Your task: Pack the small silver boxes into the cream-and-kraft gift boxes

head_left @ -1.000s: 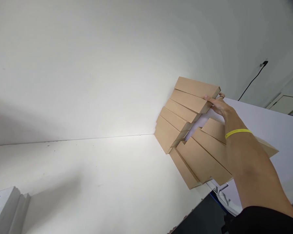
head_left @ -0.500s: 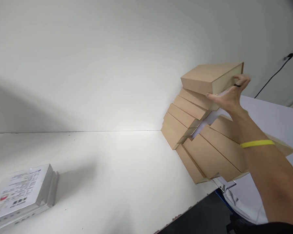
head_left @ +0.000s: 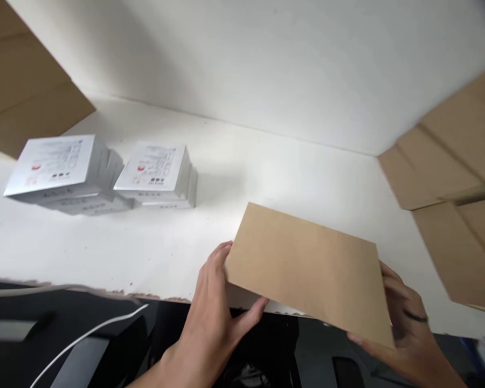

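A brown cardboard box [head_left: 311, 269] is held level over the front edge of the white table, its plain broad face up. My left hand [head_left: 214, 312] grips its left end, with the thumb along the near side and the fingers behind the corner. On the right end, my right hand [head_left: 404, 318] is closed around the box, a dark ring on one finger. The box's underside is hidden.
Two stacks of white printed boxes, a left stack [head_left: 64, 167] and a smaller stack [head_left: 156, 170], stand on the white table [head_left: 291, 178]. Brown boxes [head_left: 448, 161] are piled at right, and more brown boxes [head_left: 28, 81] at far left. A white cable [head_left: 92, 326] hangs in front.
My right hand has brought the brown box from the top of the right pile to the table front. My left hand has come into view and holds it too. The view has swung left.
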Available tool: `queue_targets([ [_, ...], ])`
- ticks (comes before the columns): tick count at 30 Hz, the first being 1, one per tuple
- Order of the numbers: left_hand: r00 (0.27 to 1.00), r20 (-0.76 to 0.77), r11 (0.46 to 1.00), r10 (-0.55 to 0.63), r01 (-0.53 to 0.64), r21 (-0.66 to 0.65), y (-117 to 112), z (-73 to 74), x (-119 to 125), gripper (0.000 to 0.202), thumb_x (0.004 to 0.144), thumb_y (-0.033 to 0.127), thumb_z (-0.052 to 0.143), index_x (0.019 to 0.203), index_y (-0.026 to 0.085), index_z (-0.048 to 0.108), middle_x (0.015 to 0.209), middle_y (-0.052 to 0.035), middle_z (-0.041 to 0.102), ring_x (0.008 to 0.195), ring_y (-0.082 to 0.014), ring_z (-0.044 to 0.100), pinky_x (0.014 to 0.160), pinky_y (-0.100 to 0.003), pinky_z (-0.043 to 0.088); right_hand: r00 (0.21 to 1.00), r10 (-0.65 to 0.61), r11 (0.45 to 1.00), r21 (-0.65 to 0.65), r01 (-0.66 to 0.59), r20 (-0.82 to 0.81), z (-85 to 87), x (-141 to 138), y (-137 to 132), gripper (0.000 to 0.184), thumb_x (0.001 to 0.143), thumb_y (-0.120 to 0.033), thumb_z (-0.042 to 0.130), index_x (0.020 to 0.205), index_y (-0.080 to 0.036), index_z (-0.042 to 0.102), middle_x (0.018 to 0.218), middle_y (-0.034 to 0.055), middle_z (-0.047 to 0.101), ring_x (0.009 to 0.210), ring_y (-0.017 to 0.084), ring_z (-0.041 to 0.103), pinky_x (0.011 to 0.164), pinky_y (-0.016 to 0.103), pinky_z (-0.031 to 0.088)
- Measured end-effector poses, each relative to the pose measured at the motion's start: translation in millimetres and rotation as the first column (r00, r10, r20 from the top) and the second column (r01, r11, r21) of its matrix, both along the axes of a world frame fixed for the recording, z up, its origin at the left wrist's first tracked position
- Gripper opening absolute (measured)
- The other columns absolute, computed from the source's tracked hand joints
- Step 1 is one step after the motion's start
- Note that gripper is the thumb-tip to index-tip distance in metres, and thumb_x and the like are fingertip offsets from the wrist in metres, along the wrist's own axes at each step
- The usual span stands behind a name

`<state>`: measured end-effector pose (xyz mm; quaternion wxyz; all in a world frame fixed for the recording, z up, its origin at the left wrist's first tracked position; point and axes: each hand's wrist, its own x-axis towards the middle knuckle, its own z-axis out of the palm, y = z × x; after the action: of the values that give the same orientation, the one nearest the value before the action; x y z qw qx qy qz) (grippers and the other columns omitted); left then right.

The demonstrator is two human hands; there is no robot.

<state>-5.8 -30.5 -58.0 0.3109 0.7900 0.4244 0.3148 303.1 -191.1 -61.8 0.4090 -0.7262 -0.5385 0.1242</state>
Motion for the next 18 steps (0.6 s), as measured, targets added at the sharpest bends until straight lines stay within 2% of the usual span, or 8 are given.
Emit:
queue_targets([
  [3, 0.997, 0.074, 0.999, 0.02, -0.018, -0.031, 0.8, 5.6, -2.5, 0.043, 0.099, 0.029, 0.066, 0.136, 0.024, 0.045, 0.126, -0.0135, 0.06, 0.117, -0.0275, 0.064, 0.093, -0.042, 0.062, 0.968, -0.25, 0.961, -0.12, 0.249, 0.004, -24.6, -31.2, -25.5, 0.061, 0.076, -0.053, 0.077, 0.135, -0.047, 0.062, 0.138, 0.0014, 0.064, 0.122, 0.036, 0.067, 0.077, 0.049, 0.07],
  [5, 0.992, 0.098, 0.997, 0.075, -0.076, 0.001, -2.0, 6.0, -3.2, 0.028, 0.101, 0.028, 0.064, 0.123, 0.023, 0.048, 0.113, -0.009, 0.059, 0.103, -0.0221, 0.065, 0.082, -0.034, 0.062, 0.924, -0.38, 0.916, -0.129, 0.381, 0.036, -37.0, -54.6, -34.4, 0.063, 0.077, -0.051, 0.076, 0.139, -0.047, 0.061, 0.13, 0.0007, 0.068, 0.111, 0.035, 0.071, 0.068, 0.047, 0.07],
  [6, 0.99, 0.101, 0.995, 0.095, -0.097, 0.009, -4.2, 4.7, -2.9, 0.024, 0.102, 0.028, 0.064, 0.119, 0.023, 0.048, 0.108, -0.0074, 0.058, 0.097, -0.0202, 0.064, 0.077, -0.031, 0.061, 0.913, -0.406, 0.908, -0.097, 0.408, 0.042, -43.2, -64.2, -36.1, 0.066, 0.076, -0.048, 0.079, 0.139, -0.048, 0.061, 0.128, 0.0004, 0.069, 0.111, 0.036, 0.071, 0.066, 0.047, 0.07],
  [8, 0.987, 0.11, 0.993, 0.118, -0.12, 0.011, -9.2, -0.5, -1.0, 0.021, 0.103, 0.029, 0.063, 0.114, 0.022, 0.047, 0.102, -0.0055, 0.055, 0.089, -0.0182, 0.06, 0.071, -0.028, 0.058, 0.924, -0.378, 0.926, 0.006, 0.378, 0.052, -54.9, -75.4, -34.3, 0.072, 0.069, -0.041, 0.085, 0.137, -0.047, 0.063, 0.12, 0.0023, 0.071, 0.115, 0.041, 0.069, 0.066, 0.052, 0.07],
  [10, 0.983, 0.13, 0.991, 0.131, -0.132, 0.0, -13.4, -6.6, 1.8, 0.019, 0.103, 0.029, 0.062, 0.111, 0.022, 0.046, 0.099, -0.0046, 0.052, 0.086, -0.0178, 0.056, 0.07, -0.029, 0.056, 0.935, -0.337, 0.941, 0.084, 0.329, 0.107, -64.1, -75.0, -28.7, 0.077, 0.06, -0.036, 0.09, 0.133, -0.043, 0.067, 0.11, 0.0062, 0.072, 0.117, 0.046, 0.066, 0.066, 0.057, 0.069],
  [12, 0.977, 0.154, 0.988, 0.146, -0.151, 0.021, -15.0, -11.3, 4.1, 0.019, 0.104, 0.03, 0.061, 0.109, 0.022, 0.045, 0.098, -0.0044, 0.051, 0.086, -0.0179, 0.054, 0.07, -0.029, 0.054, 0.931, -0.322, 0.946, 0.095, 0.31, 0.173, -70.4, -67.1, -23.6, 0.078, 0.055, -0.037, 0.092, 0.13, -0.043, 0.07, 0.098, 0.0079, 0.071, 0.118, 0.048, 0.065, 0.064, 0.06, 0.067],
  [15, 0.969, 0.162, 0.978, 0.184, -0.197, 0.064, -11.8, -14.2, 5.8, 0.022, 0.103, 0.03, 0.064, 0.111, 0.021, 0.045, 0.096, -0.0039, 0.05, 0.084, -0.0175, 0.053, 0.07, -0.029, 0.052, 0.91, -0.337, 0.94, 0.141, 0.311, 0.242, -76.4, -56.2, -21.4, 0.067, 0.053, -0.039, 0.09, 0.117, -0.05, 0.073, 0.086, 0.0068, 0.07, 0.121, 0.049, 0.063, 0.054, 0.059, 0.063],
  [18, 0.966, 0.174, 0.978, 0.189, -0.201, 0.054, -13.5, -13.2, 9.5, 0.023, 0.101, 0.026, 0.066, 0.11, 0.022, 0.046, 0.096, -0.0039, 0.05, 0.084, -0.018, 0.054, 0.069, -0.03, 0.053, 0.935, -0.304, 0.948, 0.16, 0.277, 0.184, -77.1, -57.0, -20.1, 0.07, 0.051, -0.04, 0.092, 0.118, -0.049, 0.072, 0.089, 0.0064, 0.07, 0.115, 0.049, 0.065, 0.048, 0.057, 0.061],
])
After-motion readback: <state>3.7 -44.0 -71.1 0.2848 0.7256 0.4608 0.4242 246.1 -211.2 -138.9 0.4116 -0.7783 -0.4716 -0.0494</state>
